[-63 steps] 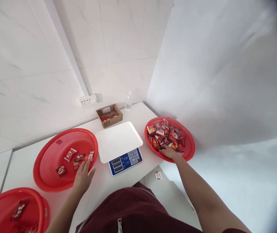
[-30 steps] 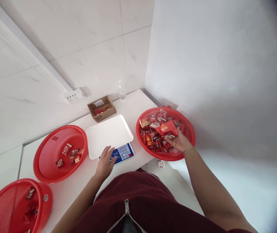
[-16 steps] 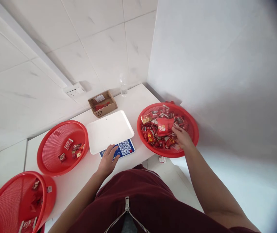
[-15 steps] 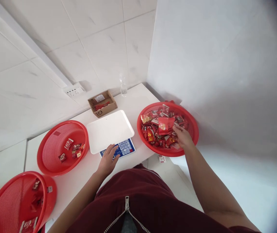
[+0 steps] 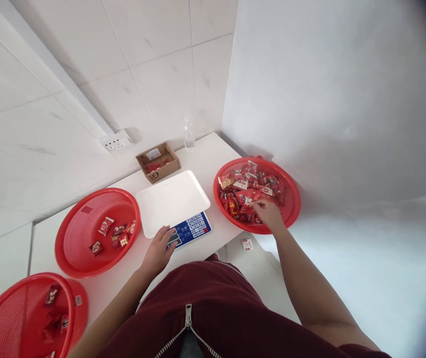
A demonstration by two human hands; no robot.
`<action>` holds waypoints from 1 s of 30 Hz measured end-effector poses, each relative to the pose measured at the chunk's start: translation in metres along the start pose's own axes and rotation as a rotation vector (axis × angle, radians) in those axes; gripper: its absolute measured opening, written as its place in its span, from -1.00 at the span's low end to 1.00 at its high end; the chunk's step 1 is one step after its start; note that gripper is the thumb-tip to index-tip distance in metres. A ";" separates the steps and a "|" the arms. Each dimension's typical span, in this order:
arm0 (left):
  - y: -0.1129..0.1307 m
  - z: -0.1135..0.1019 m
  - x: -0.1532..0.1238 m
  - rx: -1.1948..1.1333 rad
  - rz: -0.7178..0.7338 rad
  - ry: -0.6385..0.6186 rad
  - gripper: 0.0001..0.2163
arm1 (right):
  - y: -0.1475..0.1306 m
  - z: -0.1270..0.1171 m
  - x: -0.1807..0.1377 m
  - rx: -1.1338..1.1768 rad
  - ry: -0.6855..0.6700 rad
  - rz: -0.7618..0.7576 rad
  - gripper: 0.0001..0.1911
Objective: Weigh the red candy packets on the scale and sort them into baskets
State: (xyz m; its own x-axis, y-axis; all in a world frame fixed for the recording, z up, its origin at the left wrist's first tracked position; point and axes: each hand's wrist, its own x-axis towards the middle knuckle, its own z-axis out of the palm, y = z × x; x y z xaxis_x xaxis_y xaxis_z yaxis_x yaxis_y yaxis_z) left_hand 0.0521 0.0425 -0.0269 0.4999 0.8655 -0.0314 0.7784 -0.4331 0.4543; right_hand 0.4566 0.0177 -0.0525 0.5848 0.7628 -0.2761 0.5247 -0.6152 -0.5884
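My left hand [image 5: 158, 252] lies with fingers spread over the left end of the blue panel of a digital scale [image 5: 194, 232], partly covering its display. The white weighing tray [image 5: 173, 201] sits on the scale with nothing on it. On the right, my right hand [image 5: 268, 215] reaches into a red mesh basket [image 5: 293, 211] full of small wrapped snacks. Its fingers are pinched at the edge of a red snack packet [image 5: 246, 196], low among the others; the fingertips are partly hidden.
Left of the scale, a red basket [image 5: 61, 248] holds several snack packets; another red basket [image 5: 71, 318] stands nearer, at the lower left. Behind the tray are a cardboard box [image 5: 164, 171] with red items and a clear bottle [image 5: 189, 139]. A wall socket [image 5: 116, 141] is above.
My right hand has lowered the red packet from above the pile down into the basket. My left hand has shifted slightly left, baring more of the scale's panel.
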 end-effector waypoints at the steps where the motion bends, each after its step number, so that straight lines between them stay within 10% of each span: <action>1: -0.001 -0.001 -0.001 -0.002 -0.003 -0.003 -0.65 | -0.001 0.004 0.000 -0.086 -0.107 -0.024 -0.75; 9: -0.014 -0.004 -0.013 -0.014 -0.017 0.003 -0.65 | -0.001 0.051 0.007 -0.206 -0.215 -0.104 -0.01; 14: -0.018 -0.004 -0.012 -0.005 -0.017 -0.006 -0.64 | -0.014 0.065 0.016 -0.348 -0.275 0.068 0.10; 25: -0.019 -0.005 -0.009 -0.005 -0.005 -0.015 -0.65 | 0.007 0.029 0.024 -0.128 -0.187 0.000 -0.71; 30: -0.020 -0.006 -0.008 -0.041 -0.041 -0.014 -0.65 | 0.011 0.007 0.014 0.130 -0.147 0.017 -0.71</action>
State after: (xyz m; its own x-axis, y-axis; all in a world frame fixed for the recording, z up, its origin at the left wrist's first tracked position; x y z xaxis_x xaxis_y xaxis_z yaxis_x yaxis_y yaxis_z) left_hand 0.0298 0.0456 -0.0306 0.4734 0.8786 -0.0630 0.7825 -0.3866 0.4881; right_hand 0.4666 0.0234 -0.0679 0.4912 0.7791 -0.3896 0.4253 -0.6048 -0.6733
